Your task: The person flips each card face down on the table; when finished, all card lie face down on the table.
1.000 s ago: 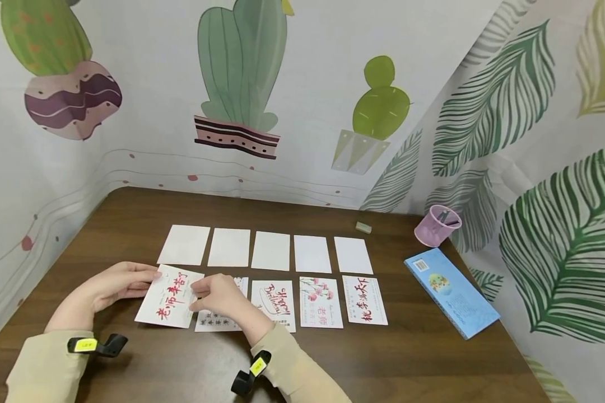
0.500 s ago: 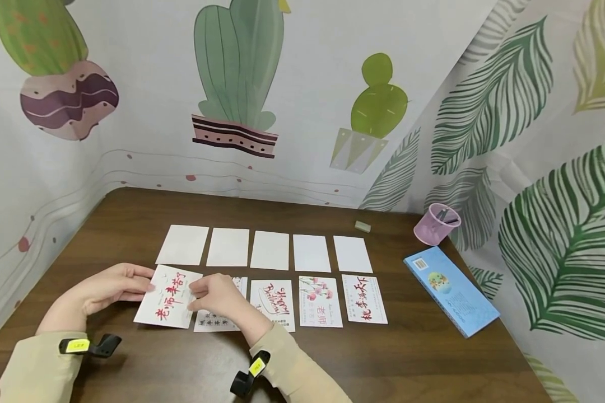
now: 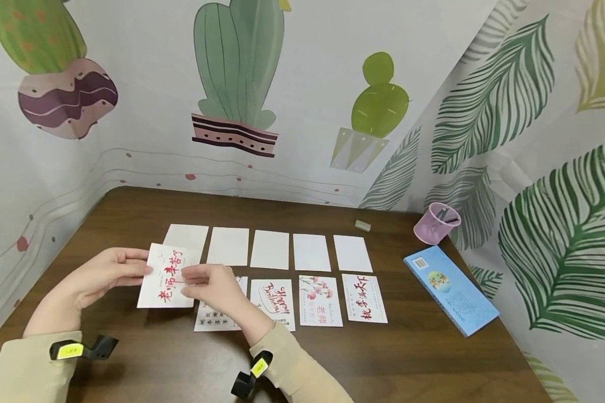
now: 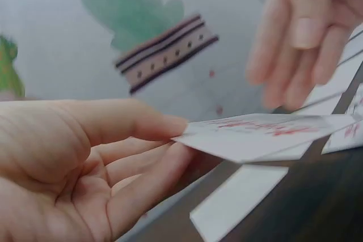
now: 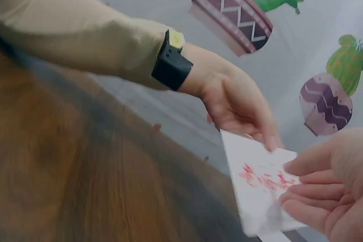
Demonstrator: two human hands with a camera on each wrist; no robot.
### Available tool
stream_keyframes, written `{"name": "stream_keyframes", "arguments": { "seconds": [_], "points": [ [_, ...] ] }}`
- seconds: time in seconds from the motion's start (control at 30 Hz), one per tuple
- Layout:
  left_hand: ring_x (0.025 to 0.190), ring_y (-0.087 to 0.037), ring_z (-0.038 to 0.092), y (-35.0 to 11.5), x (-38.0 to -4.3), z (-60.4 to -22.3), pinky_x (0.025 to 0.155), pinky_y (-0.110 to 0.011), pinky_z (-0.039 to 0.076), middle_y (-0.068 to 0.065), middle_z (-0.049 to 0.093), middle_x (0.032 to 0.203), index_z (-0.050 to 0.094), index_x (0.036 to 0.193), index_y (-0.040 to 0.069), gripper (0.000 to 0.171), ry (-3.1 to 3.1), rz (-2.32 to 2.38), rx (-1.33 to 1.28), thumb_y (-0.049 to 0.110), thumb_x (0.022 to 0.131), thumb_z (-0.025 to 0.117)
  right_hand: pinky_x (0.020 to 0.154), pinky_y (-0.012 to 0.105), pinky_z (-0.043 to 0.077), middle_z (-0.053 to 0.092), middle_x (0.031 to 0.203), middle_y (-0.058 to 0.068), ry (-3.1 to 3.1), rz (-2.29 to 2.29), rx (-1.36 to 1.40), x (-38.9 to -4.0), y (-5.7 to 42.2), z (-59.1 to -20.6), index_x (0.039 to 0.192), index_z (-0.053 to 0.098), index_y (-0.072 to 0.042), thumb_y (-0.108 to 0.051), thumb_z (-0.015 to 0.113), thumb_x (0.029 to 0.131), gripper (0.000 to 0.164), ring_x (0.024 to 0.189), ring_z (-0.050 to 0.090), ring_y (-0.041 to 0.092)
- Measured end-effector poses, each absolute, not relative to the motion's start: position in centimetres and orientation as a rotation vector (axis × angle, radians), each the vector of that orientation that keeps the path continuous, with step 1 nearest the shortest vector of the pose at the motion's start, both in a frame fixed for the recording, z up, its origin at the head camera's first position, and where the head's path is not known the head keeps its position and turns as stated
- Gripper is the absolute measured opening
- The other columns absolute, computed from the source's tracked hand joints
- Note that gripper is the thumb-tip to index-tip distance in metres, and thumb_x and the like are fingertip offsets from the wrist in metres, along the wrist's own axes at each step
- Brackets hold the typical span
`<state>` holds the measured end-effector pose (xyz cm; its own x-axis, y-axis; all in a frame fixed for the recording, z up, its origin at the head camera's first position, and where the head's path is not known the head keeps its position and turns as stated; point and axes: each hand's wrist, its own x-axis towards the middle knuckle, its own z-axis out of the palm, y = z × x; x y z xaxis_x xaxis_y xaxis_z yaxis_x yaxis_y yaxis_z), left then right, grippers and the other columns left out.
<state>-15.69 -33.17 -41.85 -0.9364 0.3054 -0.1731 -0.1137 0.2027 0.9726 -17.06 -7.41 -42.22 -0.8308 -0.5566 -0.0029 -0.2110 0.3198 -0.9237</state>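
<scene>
Farther from the person than half a second ago, the card [image 3: 167,276] has left its place at the left of the near row [image 3: 321,316], and the left hand [image 3: 108,273] has gone with it; the right hand [image 3: 217,284] has shifted slightly far and left as well. Now the card is raised off the table [image 3: 393,364], its far edge in front of the left blank [image 3: 189,234]. The left hand pinches its left edge, thumb above and fingers beneath, probably because something so thin offers only its edge to grip; this also keeps the red writing face up. The right hand's fingers are nearly straight, a narrow gap between them, over the card's right side, perhaps to steady it; the left wrist view shows them above the card, but whether a tip touches cannot be told.

The card hides the near part of the left blank. The right hand covers much of the second card [image 3: 213,323], so its far print cannot be read. In the right wrist view the frame cuts off the right hand, and the writing is too blurred to make out.
</scene>
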Motion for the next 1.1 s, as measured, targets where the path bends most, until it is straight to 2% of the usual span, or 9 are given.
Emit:
{"name": "stream_keyframes", "arguments": {
  "seconds": [0.07,0.2,0.3,0.43,0.57,0.67,0.73,0.9,1.1],
  "points": [
    [0.092,-0.004,0.069,-32.2,-15.6,-41.1,0.079,-0.023,0.058,0.014,0.071,0.101,0.036,0.13,-0.028,0.051,2.206,1.802,0.155,0.002,0.096,0.057,0.078,0.01,0.052,0.074,0.11,0.004,2.208,-1.601,-0.679,-16.9,-7.5,-41.9,0.118,0.07,-0.005,-0.01,0.072,0.087,0.031,0.094,0.068,-0.001],
    [0.09,-0.006,0.071,-30.6,-15.6,-40.2,0.077,-0.022,0.059,0.012,0.073,0.099,0.048,0.125,-0.022,0.04,2.231,1.887,0.161,0.0,0.094,0.06,0.083,0.012,0.052,0.072,0.117,0.006,2.154,-1.736,-0.667,-16.8,-7.5,-41.4,0.122,0.068,-0.005,-0.012,0.068,0.091,0.032,0.101,0.068,0.002],
    [0.089,-0.005,0.071,-29.8,-15.7,-40.2,0.078,-0.019,0.058,0.011,0.074,0.098,0.065,0.114,0.002,0.022,2.208,1.978,0.192,-0.001,0.093,0.06,0.087,0.013,0.051,0.07,0.121,0.01,2.162,-1.797,-0.688,-16.8,-7.4,-41.3,0.125,0.066,-0.003,-0.015,0.064,0.095,0.033,0.107,0.067,0.008],
    [0.088,0.001,0.068,-28.5,-15.7,-40.2,0.079,-0.013,0.053,0.016,0.073,0.096,0.071,0.099,0.029,0.028,2.296,2.015,0.173,0.002,0.091,0.065,0.09,0.014,0.051,0.068,0.125,0.011,2.146,-1.879,-0.675,-16.8,-7.3,-41.3,0.128,0.063,-0.002,-0.019,0.062,0.097,0.036,0.111,0.066,0.012],
    [0.087,0.003,0.068,-27.0,-15.7,-40.2,0.078,-0.011,0.051,0.02,0.073,0.094,0.075,0.106,0.014,0.022,2.495,1.95,0.188,0.006,0.085,0.074,0.09,0.016,0.051,0.068,0.124,0.011,2.094,-2.018,-0.597,-16.7,-7.3,-41.2,0.127,0.064,-0.002,-0.021,0.064,0.095,0.037,0.11,0.067,0.011],
    [0.086,0.0,0.07,-25.8,-15.7,-40.1,0.076,-0.015,0.056,0.02,0.073,0.095,0.069,0.113,-0.006,0.034,2.565,1.937,0.268,0.003,0.082,0.077,0.085,0.02,0.055,0.07,0.117,0.015,2.016,-2.143,-0.527,-16.8,-7.3,-41.1,0.123,0.065,0.002,-0.018,0.066,0.093,0.036,0.102,0.07,0.013],
    [0.084,-0.001,0.071,-25.2,-15.7,-40.1,0.073,-0.017,0.057,0.021,0.072,0.094,0.065,0.115,-0.012,0.039,2.608,1.92,0.318,0.002,0.08,0.078,0.081,0.021,0.057,0.072,0.112,0.018,1.972,-2.201,-0.477,-16.9,-7.3,-41.0,0.12,0.067,0.004,-0.017,0.068,0.092,0.035,0.095,0.072,0.015],
    [0.079,0.002,0.066,-24.2,-15.7,-40.3,0.07,-0.015,0.055,0.022,0.067,0.089,0.066,0.113,-0.007,0.041,2.771,1.795,0.347,0.004,0.076,0.082,0.075,0.023,0.059,0.074,0.101,0.02,1.954,-2.24,-0.412,-17.0,-7.2,-40.9,0.111,0.07,0.007,-0.015,0.072,0.089,0.031,0.085,0.074,0.019],
    [0.077,-0.001,0.062,-23.9,-15.8,-40.4,0.068,-0.015,0.053,0.01,0.065,0.085,0.062,0.11,-0.004,0.042,2.794,1.751,0.315,0.006,0.075,0.083,0.072,0.021,0.058,0.073,0.096,0.024,1.982,-2.233,-0.406,-17.0,-7.2,-41.0,0.107,0.07,0.01,-0.012,0.07,0.089,0.028,0.083,0.074,0.022]
  ]
}}
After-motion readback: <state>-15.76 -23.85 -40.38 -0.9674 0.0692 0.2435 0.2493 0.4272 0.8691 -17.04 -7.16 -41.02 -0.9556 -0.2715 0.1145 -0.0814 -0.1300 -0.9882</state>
